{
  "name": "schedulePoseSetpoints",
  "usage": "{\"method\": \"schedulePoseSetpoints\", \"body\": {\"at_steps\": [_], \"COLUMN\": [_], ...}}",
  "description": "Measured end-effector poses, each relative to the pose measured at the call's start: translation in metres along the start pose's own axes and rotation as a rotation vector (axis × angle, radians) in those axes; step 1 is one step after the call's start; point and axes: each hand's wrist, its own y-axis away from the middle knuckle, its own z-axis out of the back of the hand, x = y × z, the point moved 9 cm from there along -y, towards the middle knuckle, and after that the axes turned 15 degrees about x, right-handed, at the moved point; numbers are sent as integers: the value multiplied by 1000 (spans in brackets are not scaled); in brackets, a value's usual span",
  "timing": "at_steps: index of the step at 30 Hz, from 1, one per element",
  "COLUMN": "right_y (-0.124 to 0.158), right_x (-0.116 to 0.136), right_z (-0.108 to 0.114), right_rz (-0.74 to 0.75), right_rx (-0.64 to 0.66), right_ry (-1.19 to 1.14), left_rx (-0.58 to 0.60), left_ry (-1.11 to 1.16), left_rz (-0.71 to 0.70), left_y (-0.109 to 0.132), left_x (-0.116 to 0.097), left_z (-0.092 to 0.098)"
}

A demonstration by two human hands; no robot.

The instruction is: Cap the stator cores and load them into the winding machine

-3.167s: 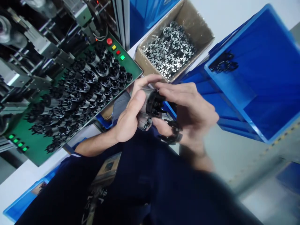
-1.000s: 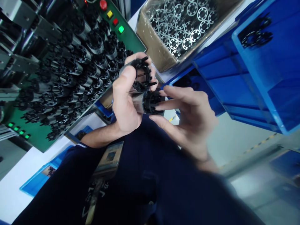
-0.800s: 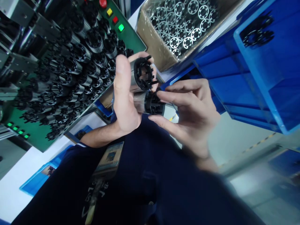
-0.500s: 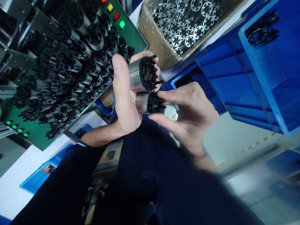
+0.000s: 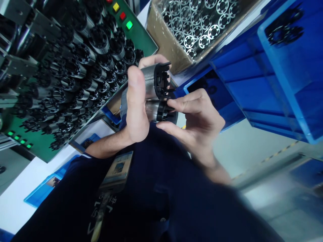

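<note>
Left hand [image 5: 136, 107] is closed around two shiny steel cylinders [image 5: 148, 80] with slotted black plastic caps [image 5: 161, 80], right hand [image 5: 196, 124] pinching the lower one. All held up over my navy shirt [image 5: 151, 188], just off the green panel [image 5: 140, 35].

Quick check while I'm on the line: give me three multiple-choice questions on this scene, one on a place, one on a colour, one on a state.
1. Where is the cardboard box of metal discs? A) between the green panel and the blue crate B) on the floor C) inside the crate
2. What colour are the end pieces on the upper metal cylinder and lower metal cylinder? A) white B) black C) blue
3. Where are the cylinders? A) on the panel B) in the box C) in the hands

1 A: the box sits between them.
2 B: both end pieces show black.
3 C: the left hand grips the upper one, the right hand pinches the lower.
</note>
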Motion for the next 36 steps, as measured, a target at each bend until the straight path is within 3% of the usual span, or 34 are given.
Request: {"method": "schedulePoseSetpoints", "body": {"at_steps": [2, 6, 10, 15, 22, 26, 30, 32, 34, 36], "right_y": [-1, 1, 2, -3, -3, 1, 0, -2, -4, -4], "right_x": [3, -7, -11, -22, -11, -2, -6, -3, -5, -16], "right_z": [-1, -6, -7, -11, -18, -11, -22, -34, -51, -65], "right_rz": [38, -32, -50, -67, -133, 28, 21, 4, -65, -147], "right_rx": [21, 68, 78, 125, 111, 2, 212, 336, 467, 564], "right_ry": [1, -42, 54, -175, 66, 160, 229, 295, 381, 432], "left_rx": [-29, 56, -42, 27, -15, 19, 108, 97, 55, 56], "left_ry": [-12, 37, 87, 36, 76, 37, -157, -166, -97, -21], "left_rz": [-114, -107, -158, -52, -102, -85, -61, -50, -67, 5], "left_y": [1, -2, 0, -5, -8, 5, 16, 17, 18, 20], "left_x": [-6, 0, -4, 3, 3, 0, -17, -19, -14, 7], "left_z": [1, -4, 7, 10, 16, 26, 41, 50, 56, 57]}}
